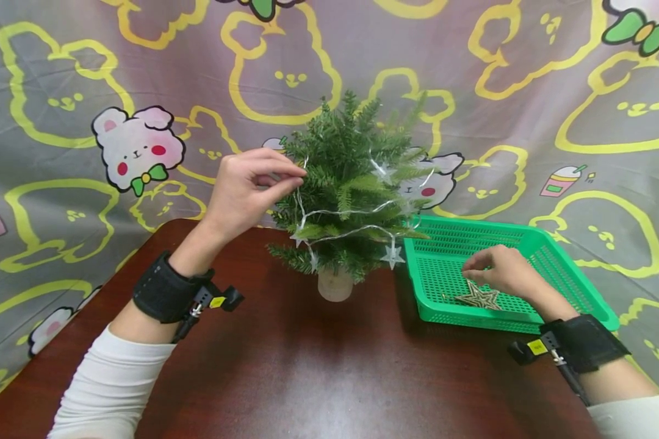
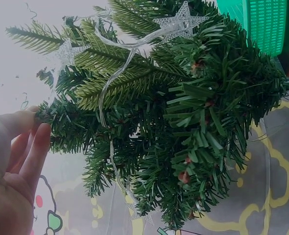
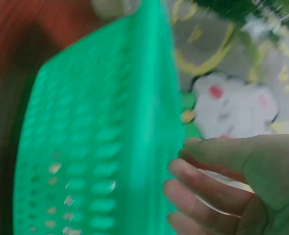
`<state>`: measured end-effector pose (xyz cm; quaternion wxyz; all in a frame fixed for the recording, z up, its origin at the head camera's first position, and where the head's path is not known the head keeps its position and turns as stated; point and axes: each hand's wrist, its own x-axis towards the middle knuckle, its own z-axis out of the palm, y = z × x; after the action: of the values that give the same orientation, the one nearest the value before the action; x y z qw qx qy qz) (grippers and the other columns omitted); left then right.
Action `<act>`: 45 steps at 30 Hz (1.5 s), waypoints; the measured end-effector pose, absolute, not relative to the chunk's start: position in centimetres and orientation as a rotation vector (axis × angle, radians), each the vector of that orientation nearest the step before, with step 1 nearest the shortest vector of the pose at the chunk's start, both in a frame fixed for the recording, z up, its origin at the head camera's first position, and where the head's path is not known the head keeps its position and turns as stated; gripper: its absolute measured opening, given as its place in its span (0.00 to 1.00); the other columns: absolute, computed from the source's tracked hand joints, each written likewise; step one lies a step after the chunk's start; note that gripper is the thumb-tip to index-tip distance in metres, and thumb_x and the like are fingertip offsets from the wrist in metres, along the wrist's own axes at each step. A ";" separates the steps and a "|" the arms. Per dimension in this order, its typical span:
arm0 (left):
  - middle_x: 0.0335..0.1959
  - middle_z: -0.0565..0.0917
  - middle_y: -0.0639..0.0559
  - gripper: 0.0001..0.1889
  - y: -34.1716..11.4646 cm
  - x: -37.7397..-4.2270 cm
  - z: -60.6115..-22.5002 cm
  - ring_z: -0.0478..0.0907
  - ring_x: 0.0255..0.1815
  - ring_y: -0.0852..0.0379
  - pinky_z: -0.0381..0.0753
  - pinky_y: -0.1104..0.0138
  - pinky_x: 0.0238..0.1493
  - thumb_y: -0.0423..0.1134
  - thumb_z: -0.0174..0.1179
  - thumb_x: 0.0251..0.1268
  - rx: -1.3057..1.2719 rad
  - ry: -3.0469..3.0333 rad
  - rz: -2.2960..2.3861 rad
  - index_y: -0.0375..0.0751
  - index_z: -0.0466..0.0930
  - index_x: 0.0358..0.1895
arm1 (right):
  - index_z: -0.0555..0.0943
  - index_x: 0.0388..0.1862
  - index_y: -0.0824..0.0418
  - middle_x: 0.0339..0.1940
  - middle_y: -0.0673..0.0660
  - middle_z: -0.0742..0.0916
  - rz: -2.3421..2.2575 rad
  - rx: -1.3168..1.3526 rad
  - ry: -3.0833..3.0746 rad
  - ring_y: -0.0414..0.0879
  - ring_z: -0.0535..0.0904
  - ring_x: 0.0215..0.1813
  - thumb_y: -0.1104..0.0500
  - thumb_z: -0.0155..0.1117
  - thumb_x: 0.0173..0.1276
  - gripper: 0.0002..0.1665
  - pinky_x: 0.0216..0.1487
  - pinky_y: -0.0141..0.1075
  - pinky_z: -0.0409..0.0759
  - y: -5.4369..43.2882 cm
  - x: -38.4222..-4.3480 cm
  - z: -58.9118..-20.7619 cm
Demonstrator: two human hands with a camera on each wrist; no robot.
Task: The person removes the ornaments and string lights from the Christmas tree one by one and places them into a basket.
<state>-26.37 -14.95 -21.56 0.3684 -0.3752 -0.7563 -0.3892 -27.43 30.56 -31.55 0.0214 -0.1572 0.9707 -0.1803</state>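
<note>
A small green artificial Christmas tree [image 1: 340, 183] stands upright on a pale round base [image 1: 335, 285]. A clear string of lights with star-shaped covers [image 1: 392, 255] winds round its branches. On the tree's left side, my left hand [image 1: 255, 186] pinches a branch tip [image 2: 45, 115] between thumb and fingers, close to the light string. My right hand [image 1: 502, 269] is over the green basket [image 1: 573, 268], its fingers loosely bent just above a gold glittery star [image 1: 479, 297]. In the right wrist view nothing shows between the fingers, and the basket wall covers the star mostly.
The basket sits on the dark brown table [image 1: 335, 378], right of the tree. Behind the table hangs a grey curtain [image 1: 208, 79] with yellow outlines and cartoon rabbits. Black straps with small cameras are round both wrists.
</note>
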 end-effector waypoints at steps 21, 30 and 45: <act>0.38 0.89 0.50 0.06 -14.9 -26.4 -21.7 0.84 0.33 0.64 0.83 0.78 0.35 0.33 0.70 0.60 -0.962 -1.942 -1.007 0.42 0.91 0.39 | 0.90 0.39 0.52 0.26 0.42 0.87 -0.927 -1.112 3.493 0.22 0.77 0.29 0.62 0.75 0.59 0.09 0.31 0.14 0.76 22.7 -21.6 -19.6; 0.38 0.89 0.50 0.06 -15.0 -26.5 -21.8 0.84 0.33 0.66 0.83 0.79 0.35 0.33 0.70 0.59 -0.952 -1.942 -1.011 0.43 0.91 0.39 | 0.89 0.42 0.58 0.33 0.51 0.90 -0.937 -1.575 3.391 0.20 0.78 0.37 0.68 0.77 0.54 0.16 0.41 0.13 0.78 19.0 -20.8 -16.1; 0.38 0.89 0.50 0.06 -14.9 -26.5 -21.8 0.84 0.35 0.65 0.83 0.79 0.36 0.32 0.70 0.59 -0.964 -1.929 -1.004 0.41 0.91 0.39 | 0.88 0.43 0.59 0.38 0.55 0.91 -0.677 -1.708 3.387 0.46 0.86 0.39 0.63 0.73 0.61 0.10 0.43 0.35 0.83 15.2 -23.1 -15.3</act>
<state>-26.52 -14.90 -21.79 0.3723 -0.3763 -0.7526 -0.3917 -23.06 15.23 -15.26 -0.3482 -0.4156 0.8239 -0.1647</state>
